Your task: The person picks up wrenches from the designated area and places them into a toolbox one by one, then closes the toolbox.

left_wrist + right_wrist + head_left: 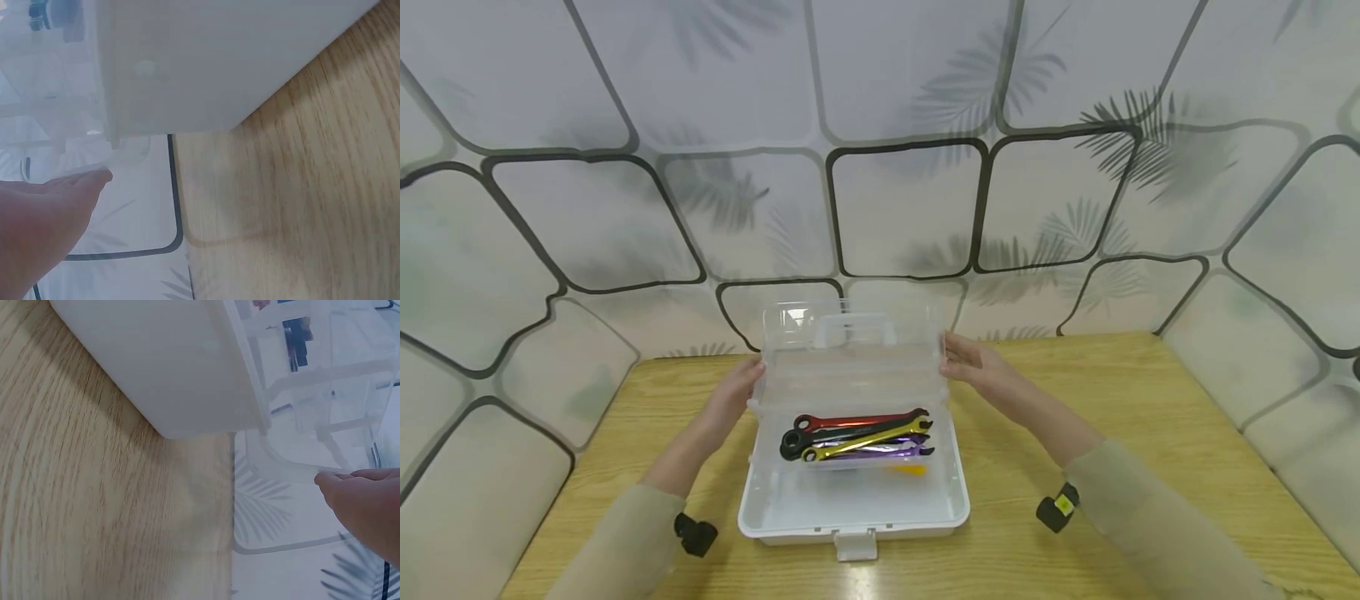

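A white plastic tool box (853,500) stands with its clear lid (850,375) raised and tilted back. My left hand (733,400) touches the lid's left edge, its fingers fairly straight; in the left wrist view that hand (50,219) lies against the clear side. On the opposite edge my right hand (992,379) has its fingertips at the lid, and the right wrist view shows the hand (369,500) reaching it with extended fingers. Inside, near the hinge, several wrenches lie in a pile, among them a red wrench (865,421), a black wrench (831,437) and a yellow wrench (865,439).
The box rests on a wood-grain table (1037,433). Close behind the lid rises a patterned wall covering (910,208). A white latch (855,546) hangs at the box's front, and a small orange piece (910,470) shows below the wrenches.
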`<state>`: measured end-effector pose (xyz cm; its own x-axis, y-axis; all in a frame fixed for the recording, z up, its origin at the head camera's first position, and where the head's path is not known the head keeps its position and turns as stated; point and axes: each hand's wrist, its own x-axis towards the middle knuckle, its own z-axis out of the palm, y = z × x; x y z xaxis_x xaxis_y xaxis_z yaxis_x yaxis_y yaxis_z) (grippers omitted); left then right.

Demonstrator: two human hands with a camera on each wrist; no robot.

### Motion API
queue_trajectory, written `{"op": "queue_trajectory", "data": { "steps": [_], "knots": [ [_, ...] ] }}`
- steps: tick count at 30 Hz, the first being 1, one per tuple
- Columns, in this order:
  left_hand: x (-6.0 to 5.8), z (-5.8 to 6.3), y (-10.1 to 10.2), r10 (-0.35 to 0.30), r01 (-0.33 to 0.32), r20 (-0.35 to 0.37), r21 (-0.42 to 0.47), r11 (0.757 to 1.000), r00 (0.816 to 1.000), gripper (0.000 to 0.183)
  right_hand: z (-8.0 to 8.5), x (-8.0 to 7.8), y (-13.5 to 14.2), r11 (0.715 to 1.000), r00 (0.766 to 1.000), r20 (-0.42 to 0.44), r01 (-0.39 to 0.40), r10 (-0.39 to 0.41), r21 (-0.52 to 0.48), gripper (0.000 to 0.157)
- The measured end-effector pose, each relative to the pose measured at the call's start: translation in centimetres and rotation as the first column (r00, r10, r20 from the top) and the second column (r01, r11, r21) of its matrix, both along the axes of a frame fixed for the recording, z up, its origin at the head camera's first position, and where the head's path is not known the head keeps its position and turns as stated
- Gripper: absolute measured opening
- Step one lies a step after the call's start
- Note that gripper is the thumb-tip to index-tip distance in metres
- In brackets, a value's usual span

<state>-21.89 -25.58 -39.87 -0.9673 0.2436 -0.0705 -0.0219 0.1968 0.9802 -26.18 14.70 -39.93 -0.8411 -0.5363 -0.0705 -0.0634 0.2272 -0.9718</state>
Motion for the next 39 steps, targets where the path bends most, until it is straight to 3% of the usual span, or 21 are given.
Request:
{"op": "queue_trajectory", "data": {
  "steps": [7, 12, 25, 31, 39],
  "knots": [
    [0.6, 0.7, -0.3, -0.017, 0.017, 0.01, 0.039, 0.999, 1.0, 0.077, 0.9, 1.0, 0.0, 1.0, 0.999, -0.019, 0.028, -0.028, -0.008, 0.082],
    [1.0, 1.3, -0.4, 0.005, -0.007, 0.029, 0.064, 0.998, 1.0, 0.077, 1.4, 1.8, 0.0, 0.999, 0.999, -0.028, 0.037, -0.038, -0.032, 0.078],
    [3.1, 2.1, -0.1, 0.053, -0.051, -0.031, 0.088, 0.995, 0.998, 0.065, 2.2, 4.2, 0.4, 0.997, 0.994, -0.08, 0.067, -0.07, -0.04, 0.075],
    [4.1, 2.0, 0.0, 0.14, -0.141, 0.009, 0.089, 0.986, 0.99, 0.068, 3.0, 6.1, 0.3, 0.995, 0.989, -0.106, 0.104, -0.104, -0.003, 0.066],
    [5.3, 1.8, 0.6, 0.27, -0.271, 0.031, 0.108, 0.956, 0.962, 0.066, 3.7, 8.2, -0.5, 0.981, 0.975, -0.111, 0.193, -0.19, 0.017, 0.059]
  ]
}}
